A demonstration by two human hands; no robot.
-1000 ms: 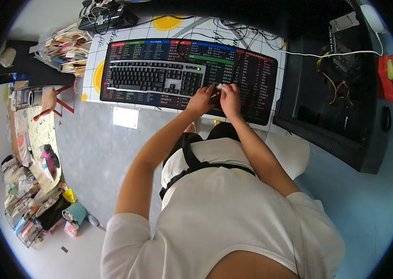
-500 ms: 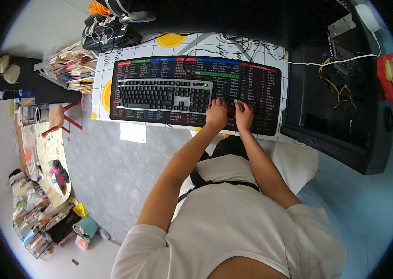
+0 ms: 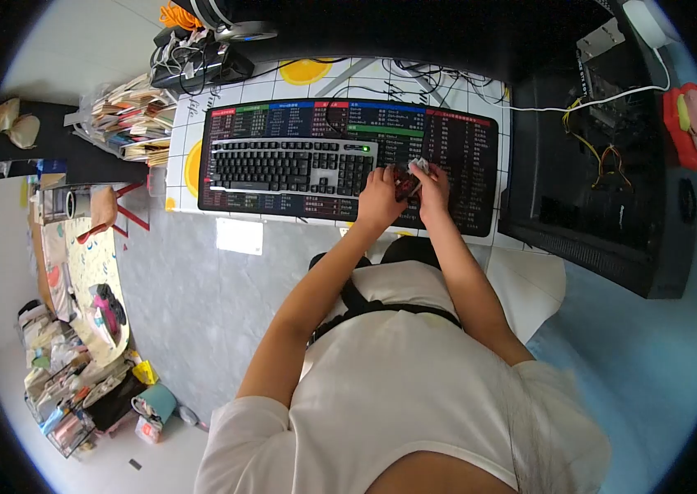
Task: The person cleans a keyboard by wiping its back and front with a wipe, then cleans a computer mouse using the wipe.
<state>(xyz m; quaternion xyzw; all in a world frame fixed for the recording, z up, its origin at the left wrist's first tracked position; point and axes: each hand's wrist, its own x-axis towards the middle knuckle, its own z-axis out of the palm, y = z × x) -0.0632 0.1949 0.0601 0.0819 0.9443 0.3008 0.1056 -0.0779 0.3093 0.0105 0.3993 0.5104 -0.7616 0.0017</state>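
My left hand (image 3: pixel 378 198) grips the left side of a dark object with red markings, which looks like a computer mouse (image 3: pixel 404 186), near the keyboard's right end. My right hand (image 3: pixel 433 191) is closed on a small crumpled whitish-grey wipe (image 3: pixel 420 165), held against the mouse. Fingers cover much of both things. Just left of the hands lies a silver-framed black keyboard (image 3: pixel 283 169) with a green light lit. Both hands are over a large black desk mat (image 3: pixel 464 181) printed with coloured columns of text.
A large open black computer case (image 3: pixel 604 263) stands on the right, with wires inside. A white cable (image 3: pixel 579 110) runs to it across the desk. Stacked papers (image 3: pixel 130 119) and a black box with cables (image 3: pixel 200 67) are at the left. A red-legged stool (image 3: pixel 104 210) stands beyond.
The mouse is now tilted up between my hands and shows more of its red markings. The wipe in my right hand has come into clearer view near the top of the mouse.
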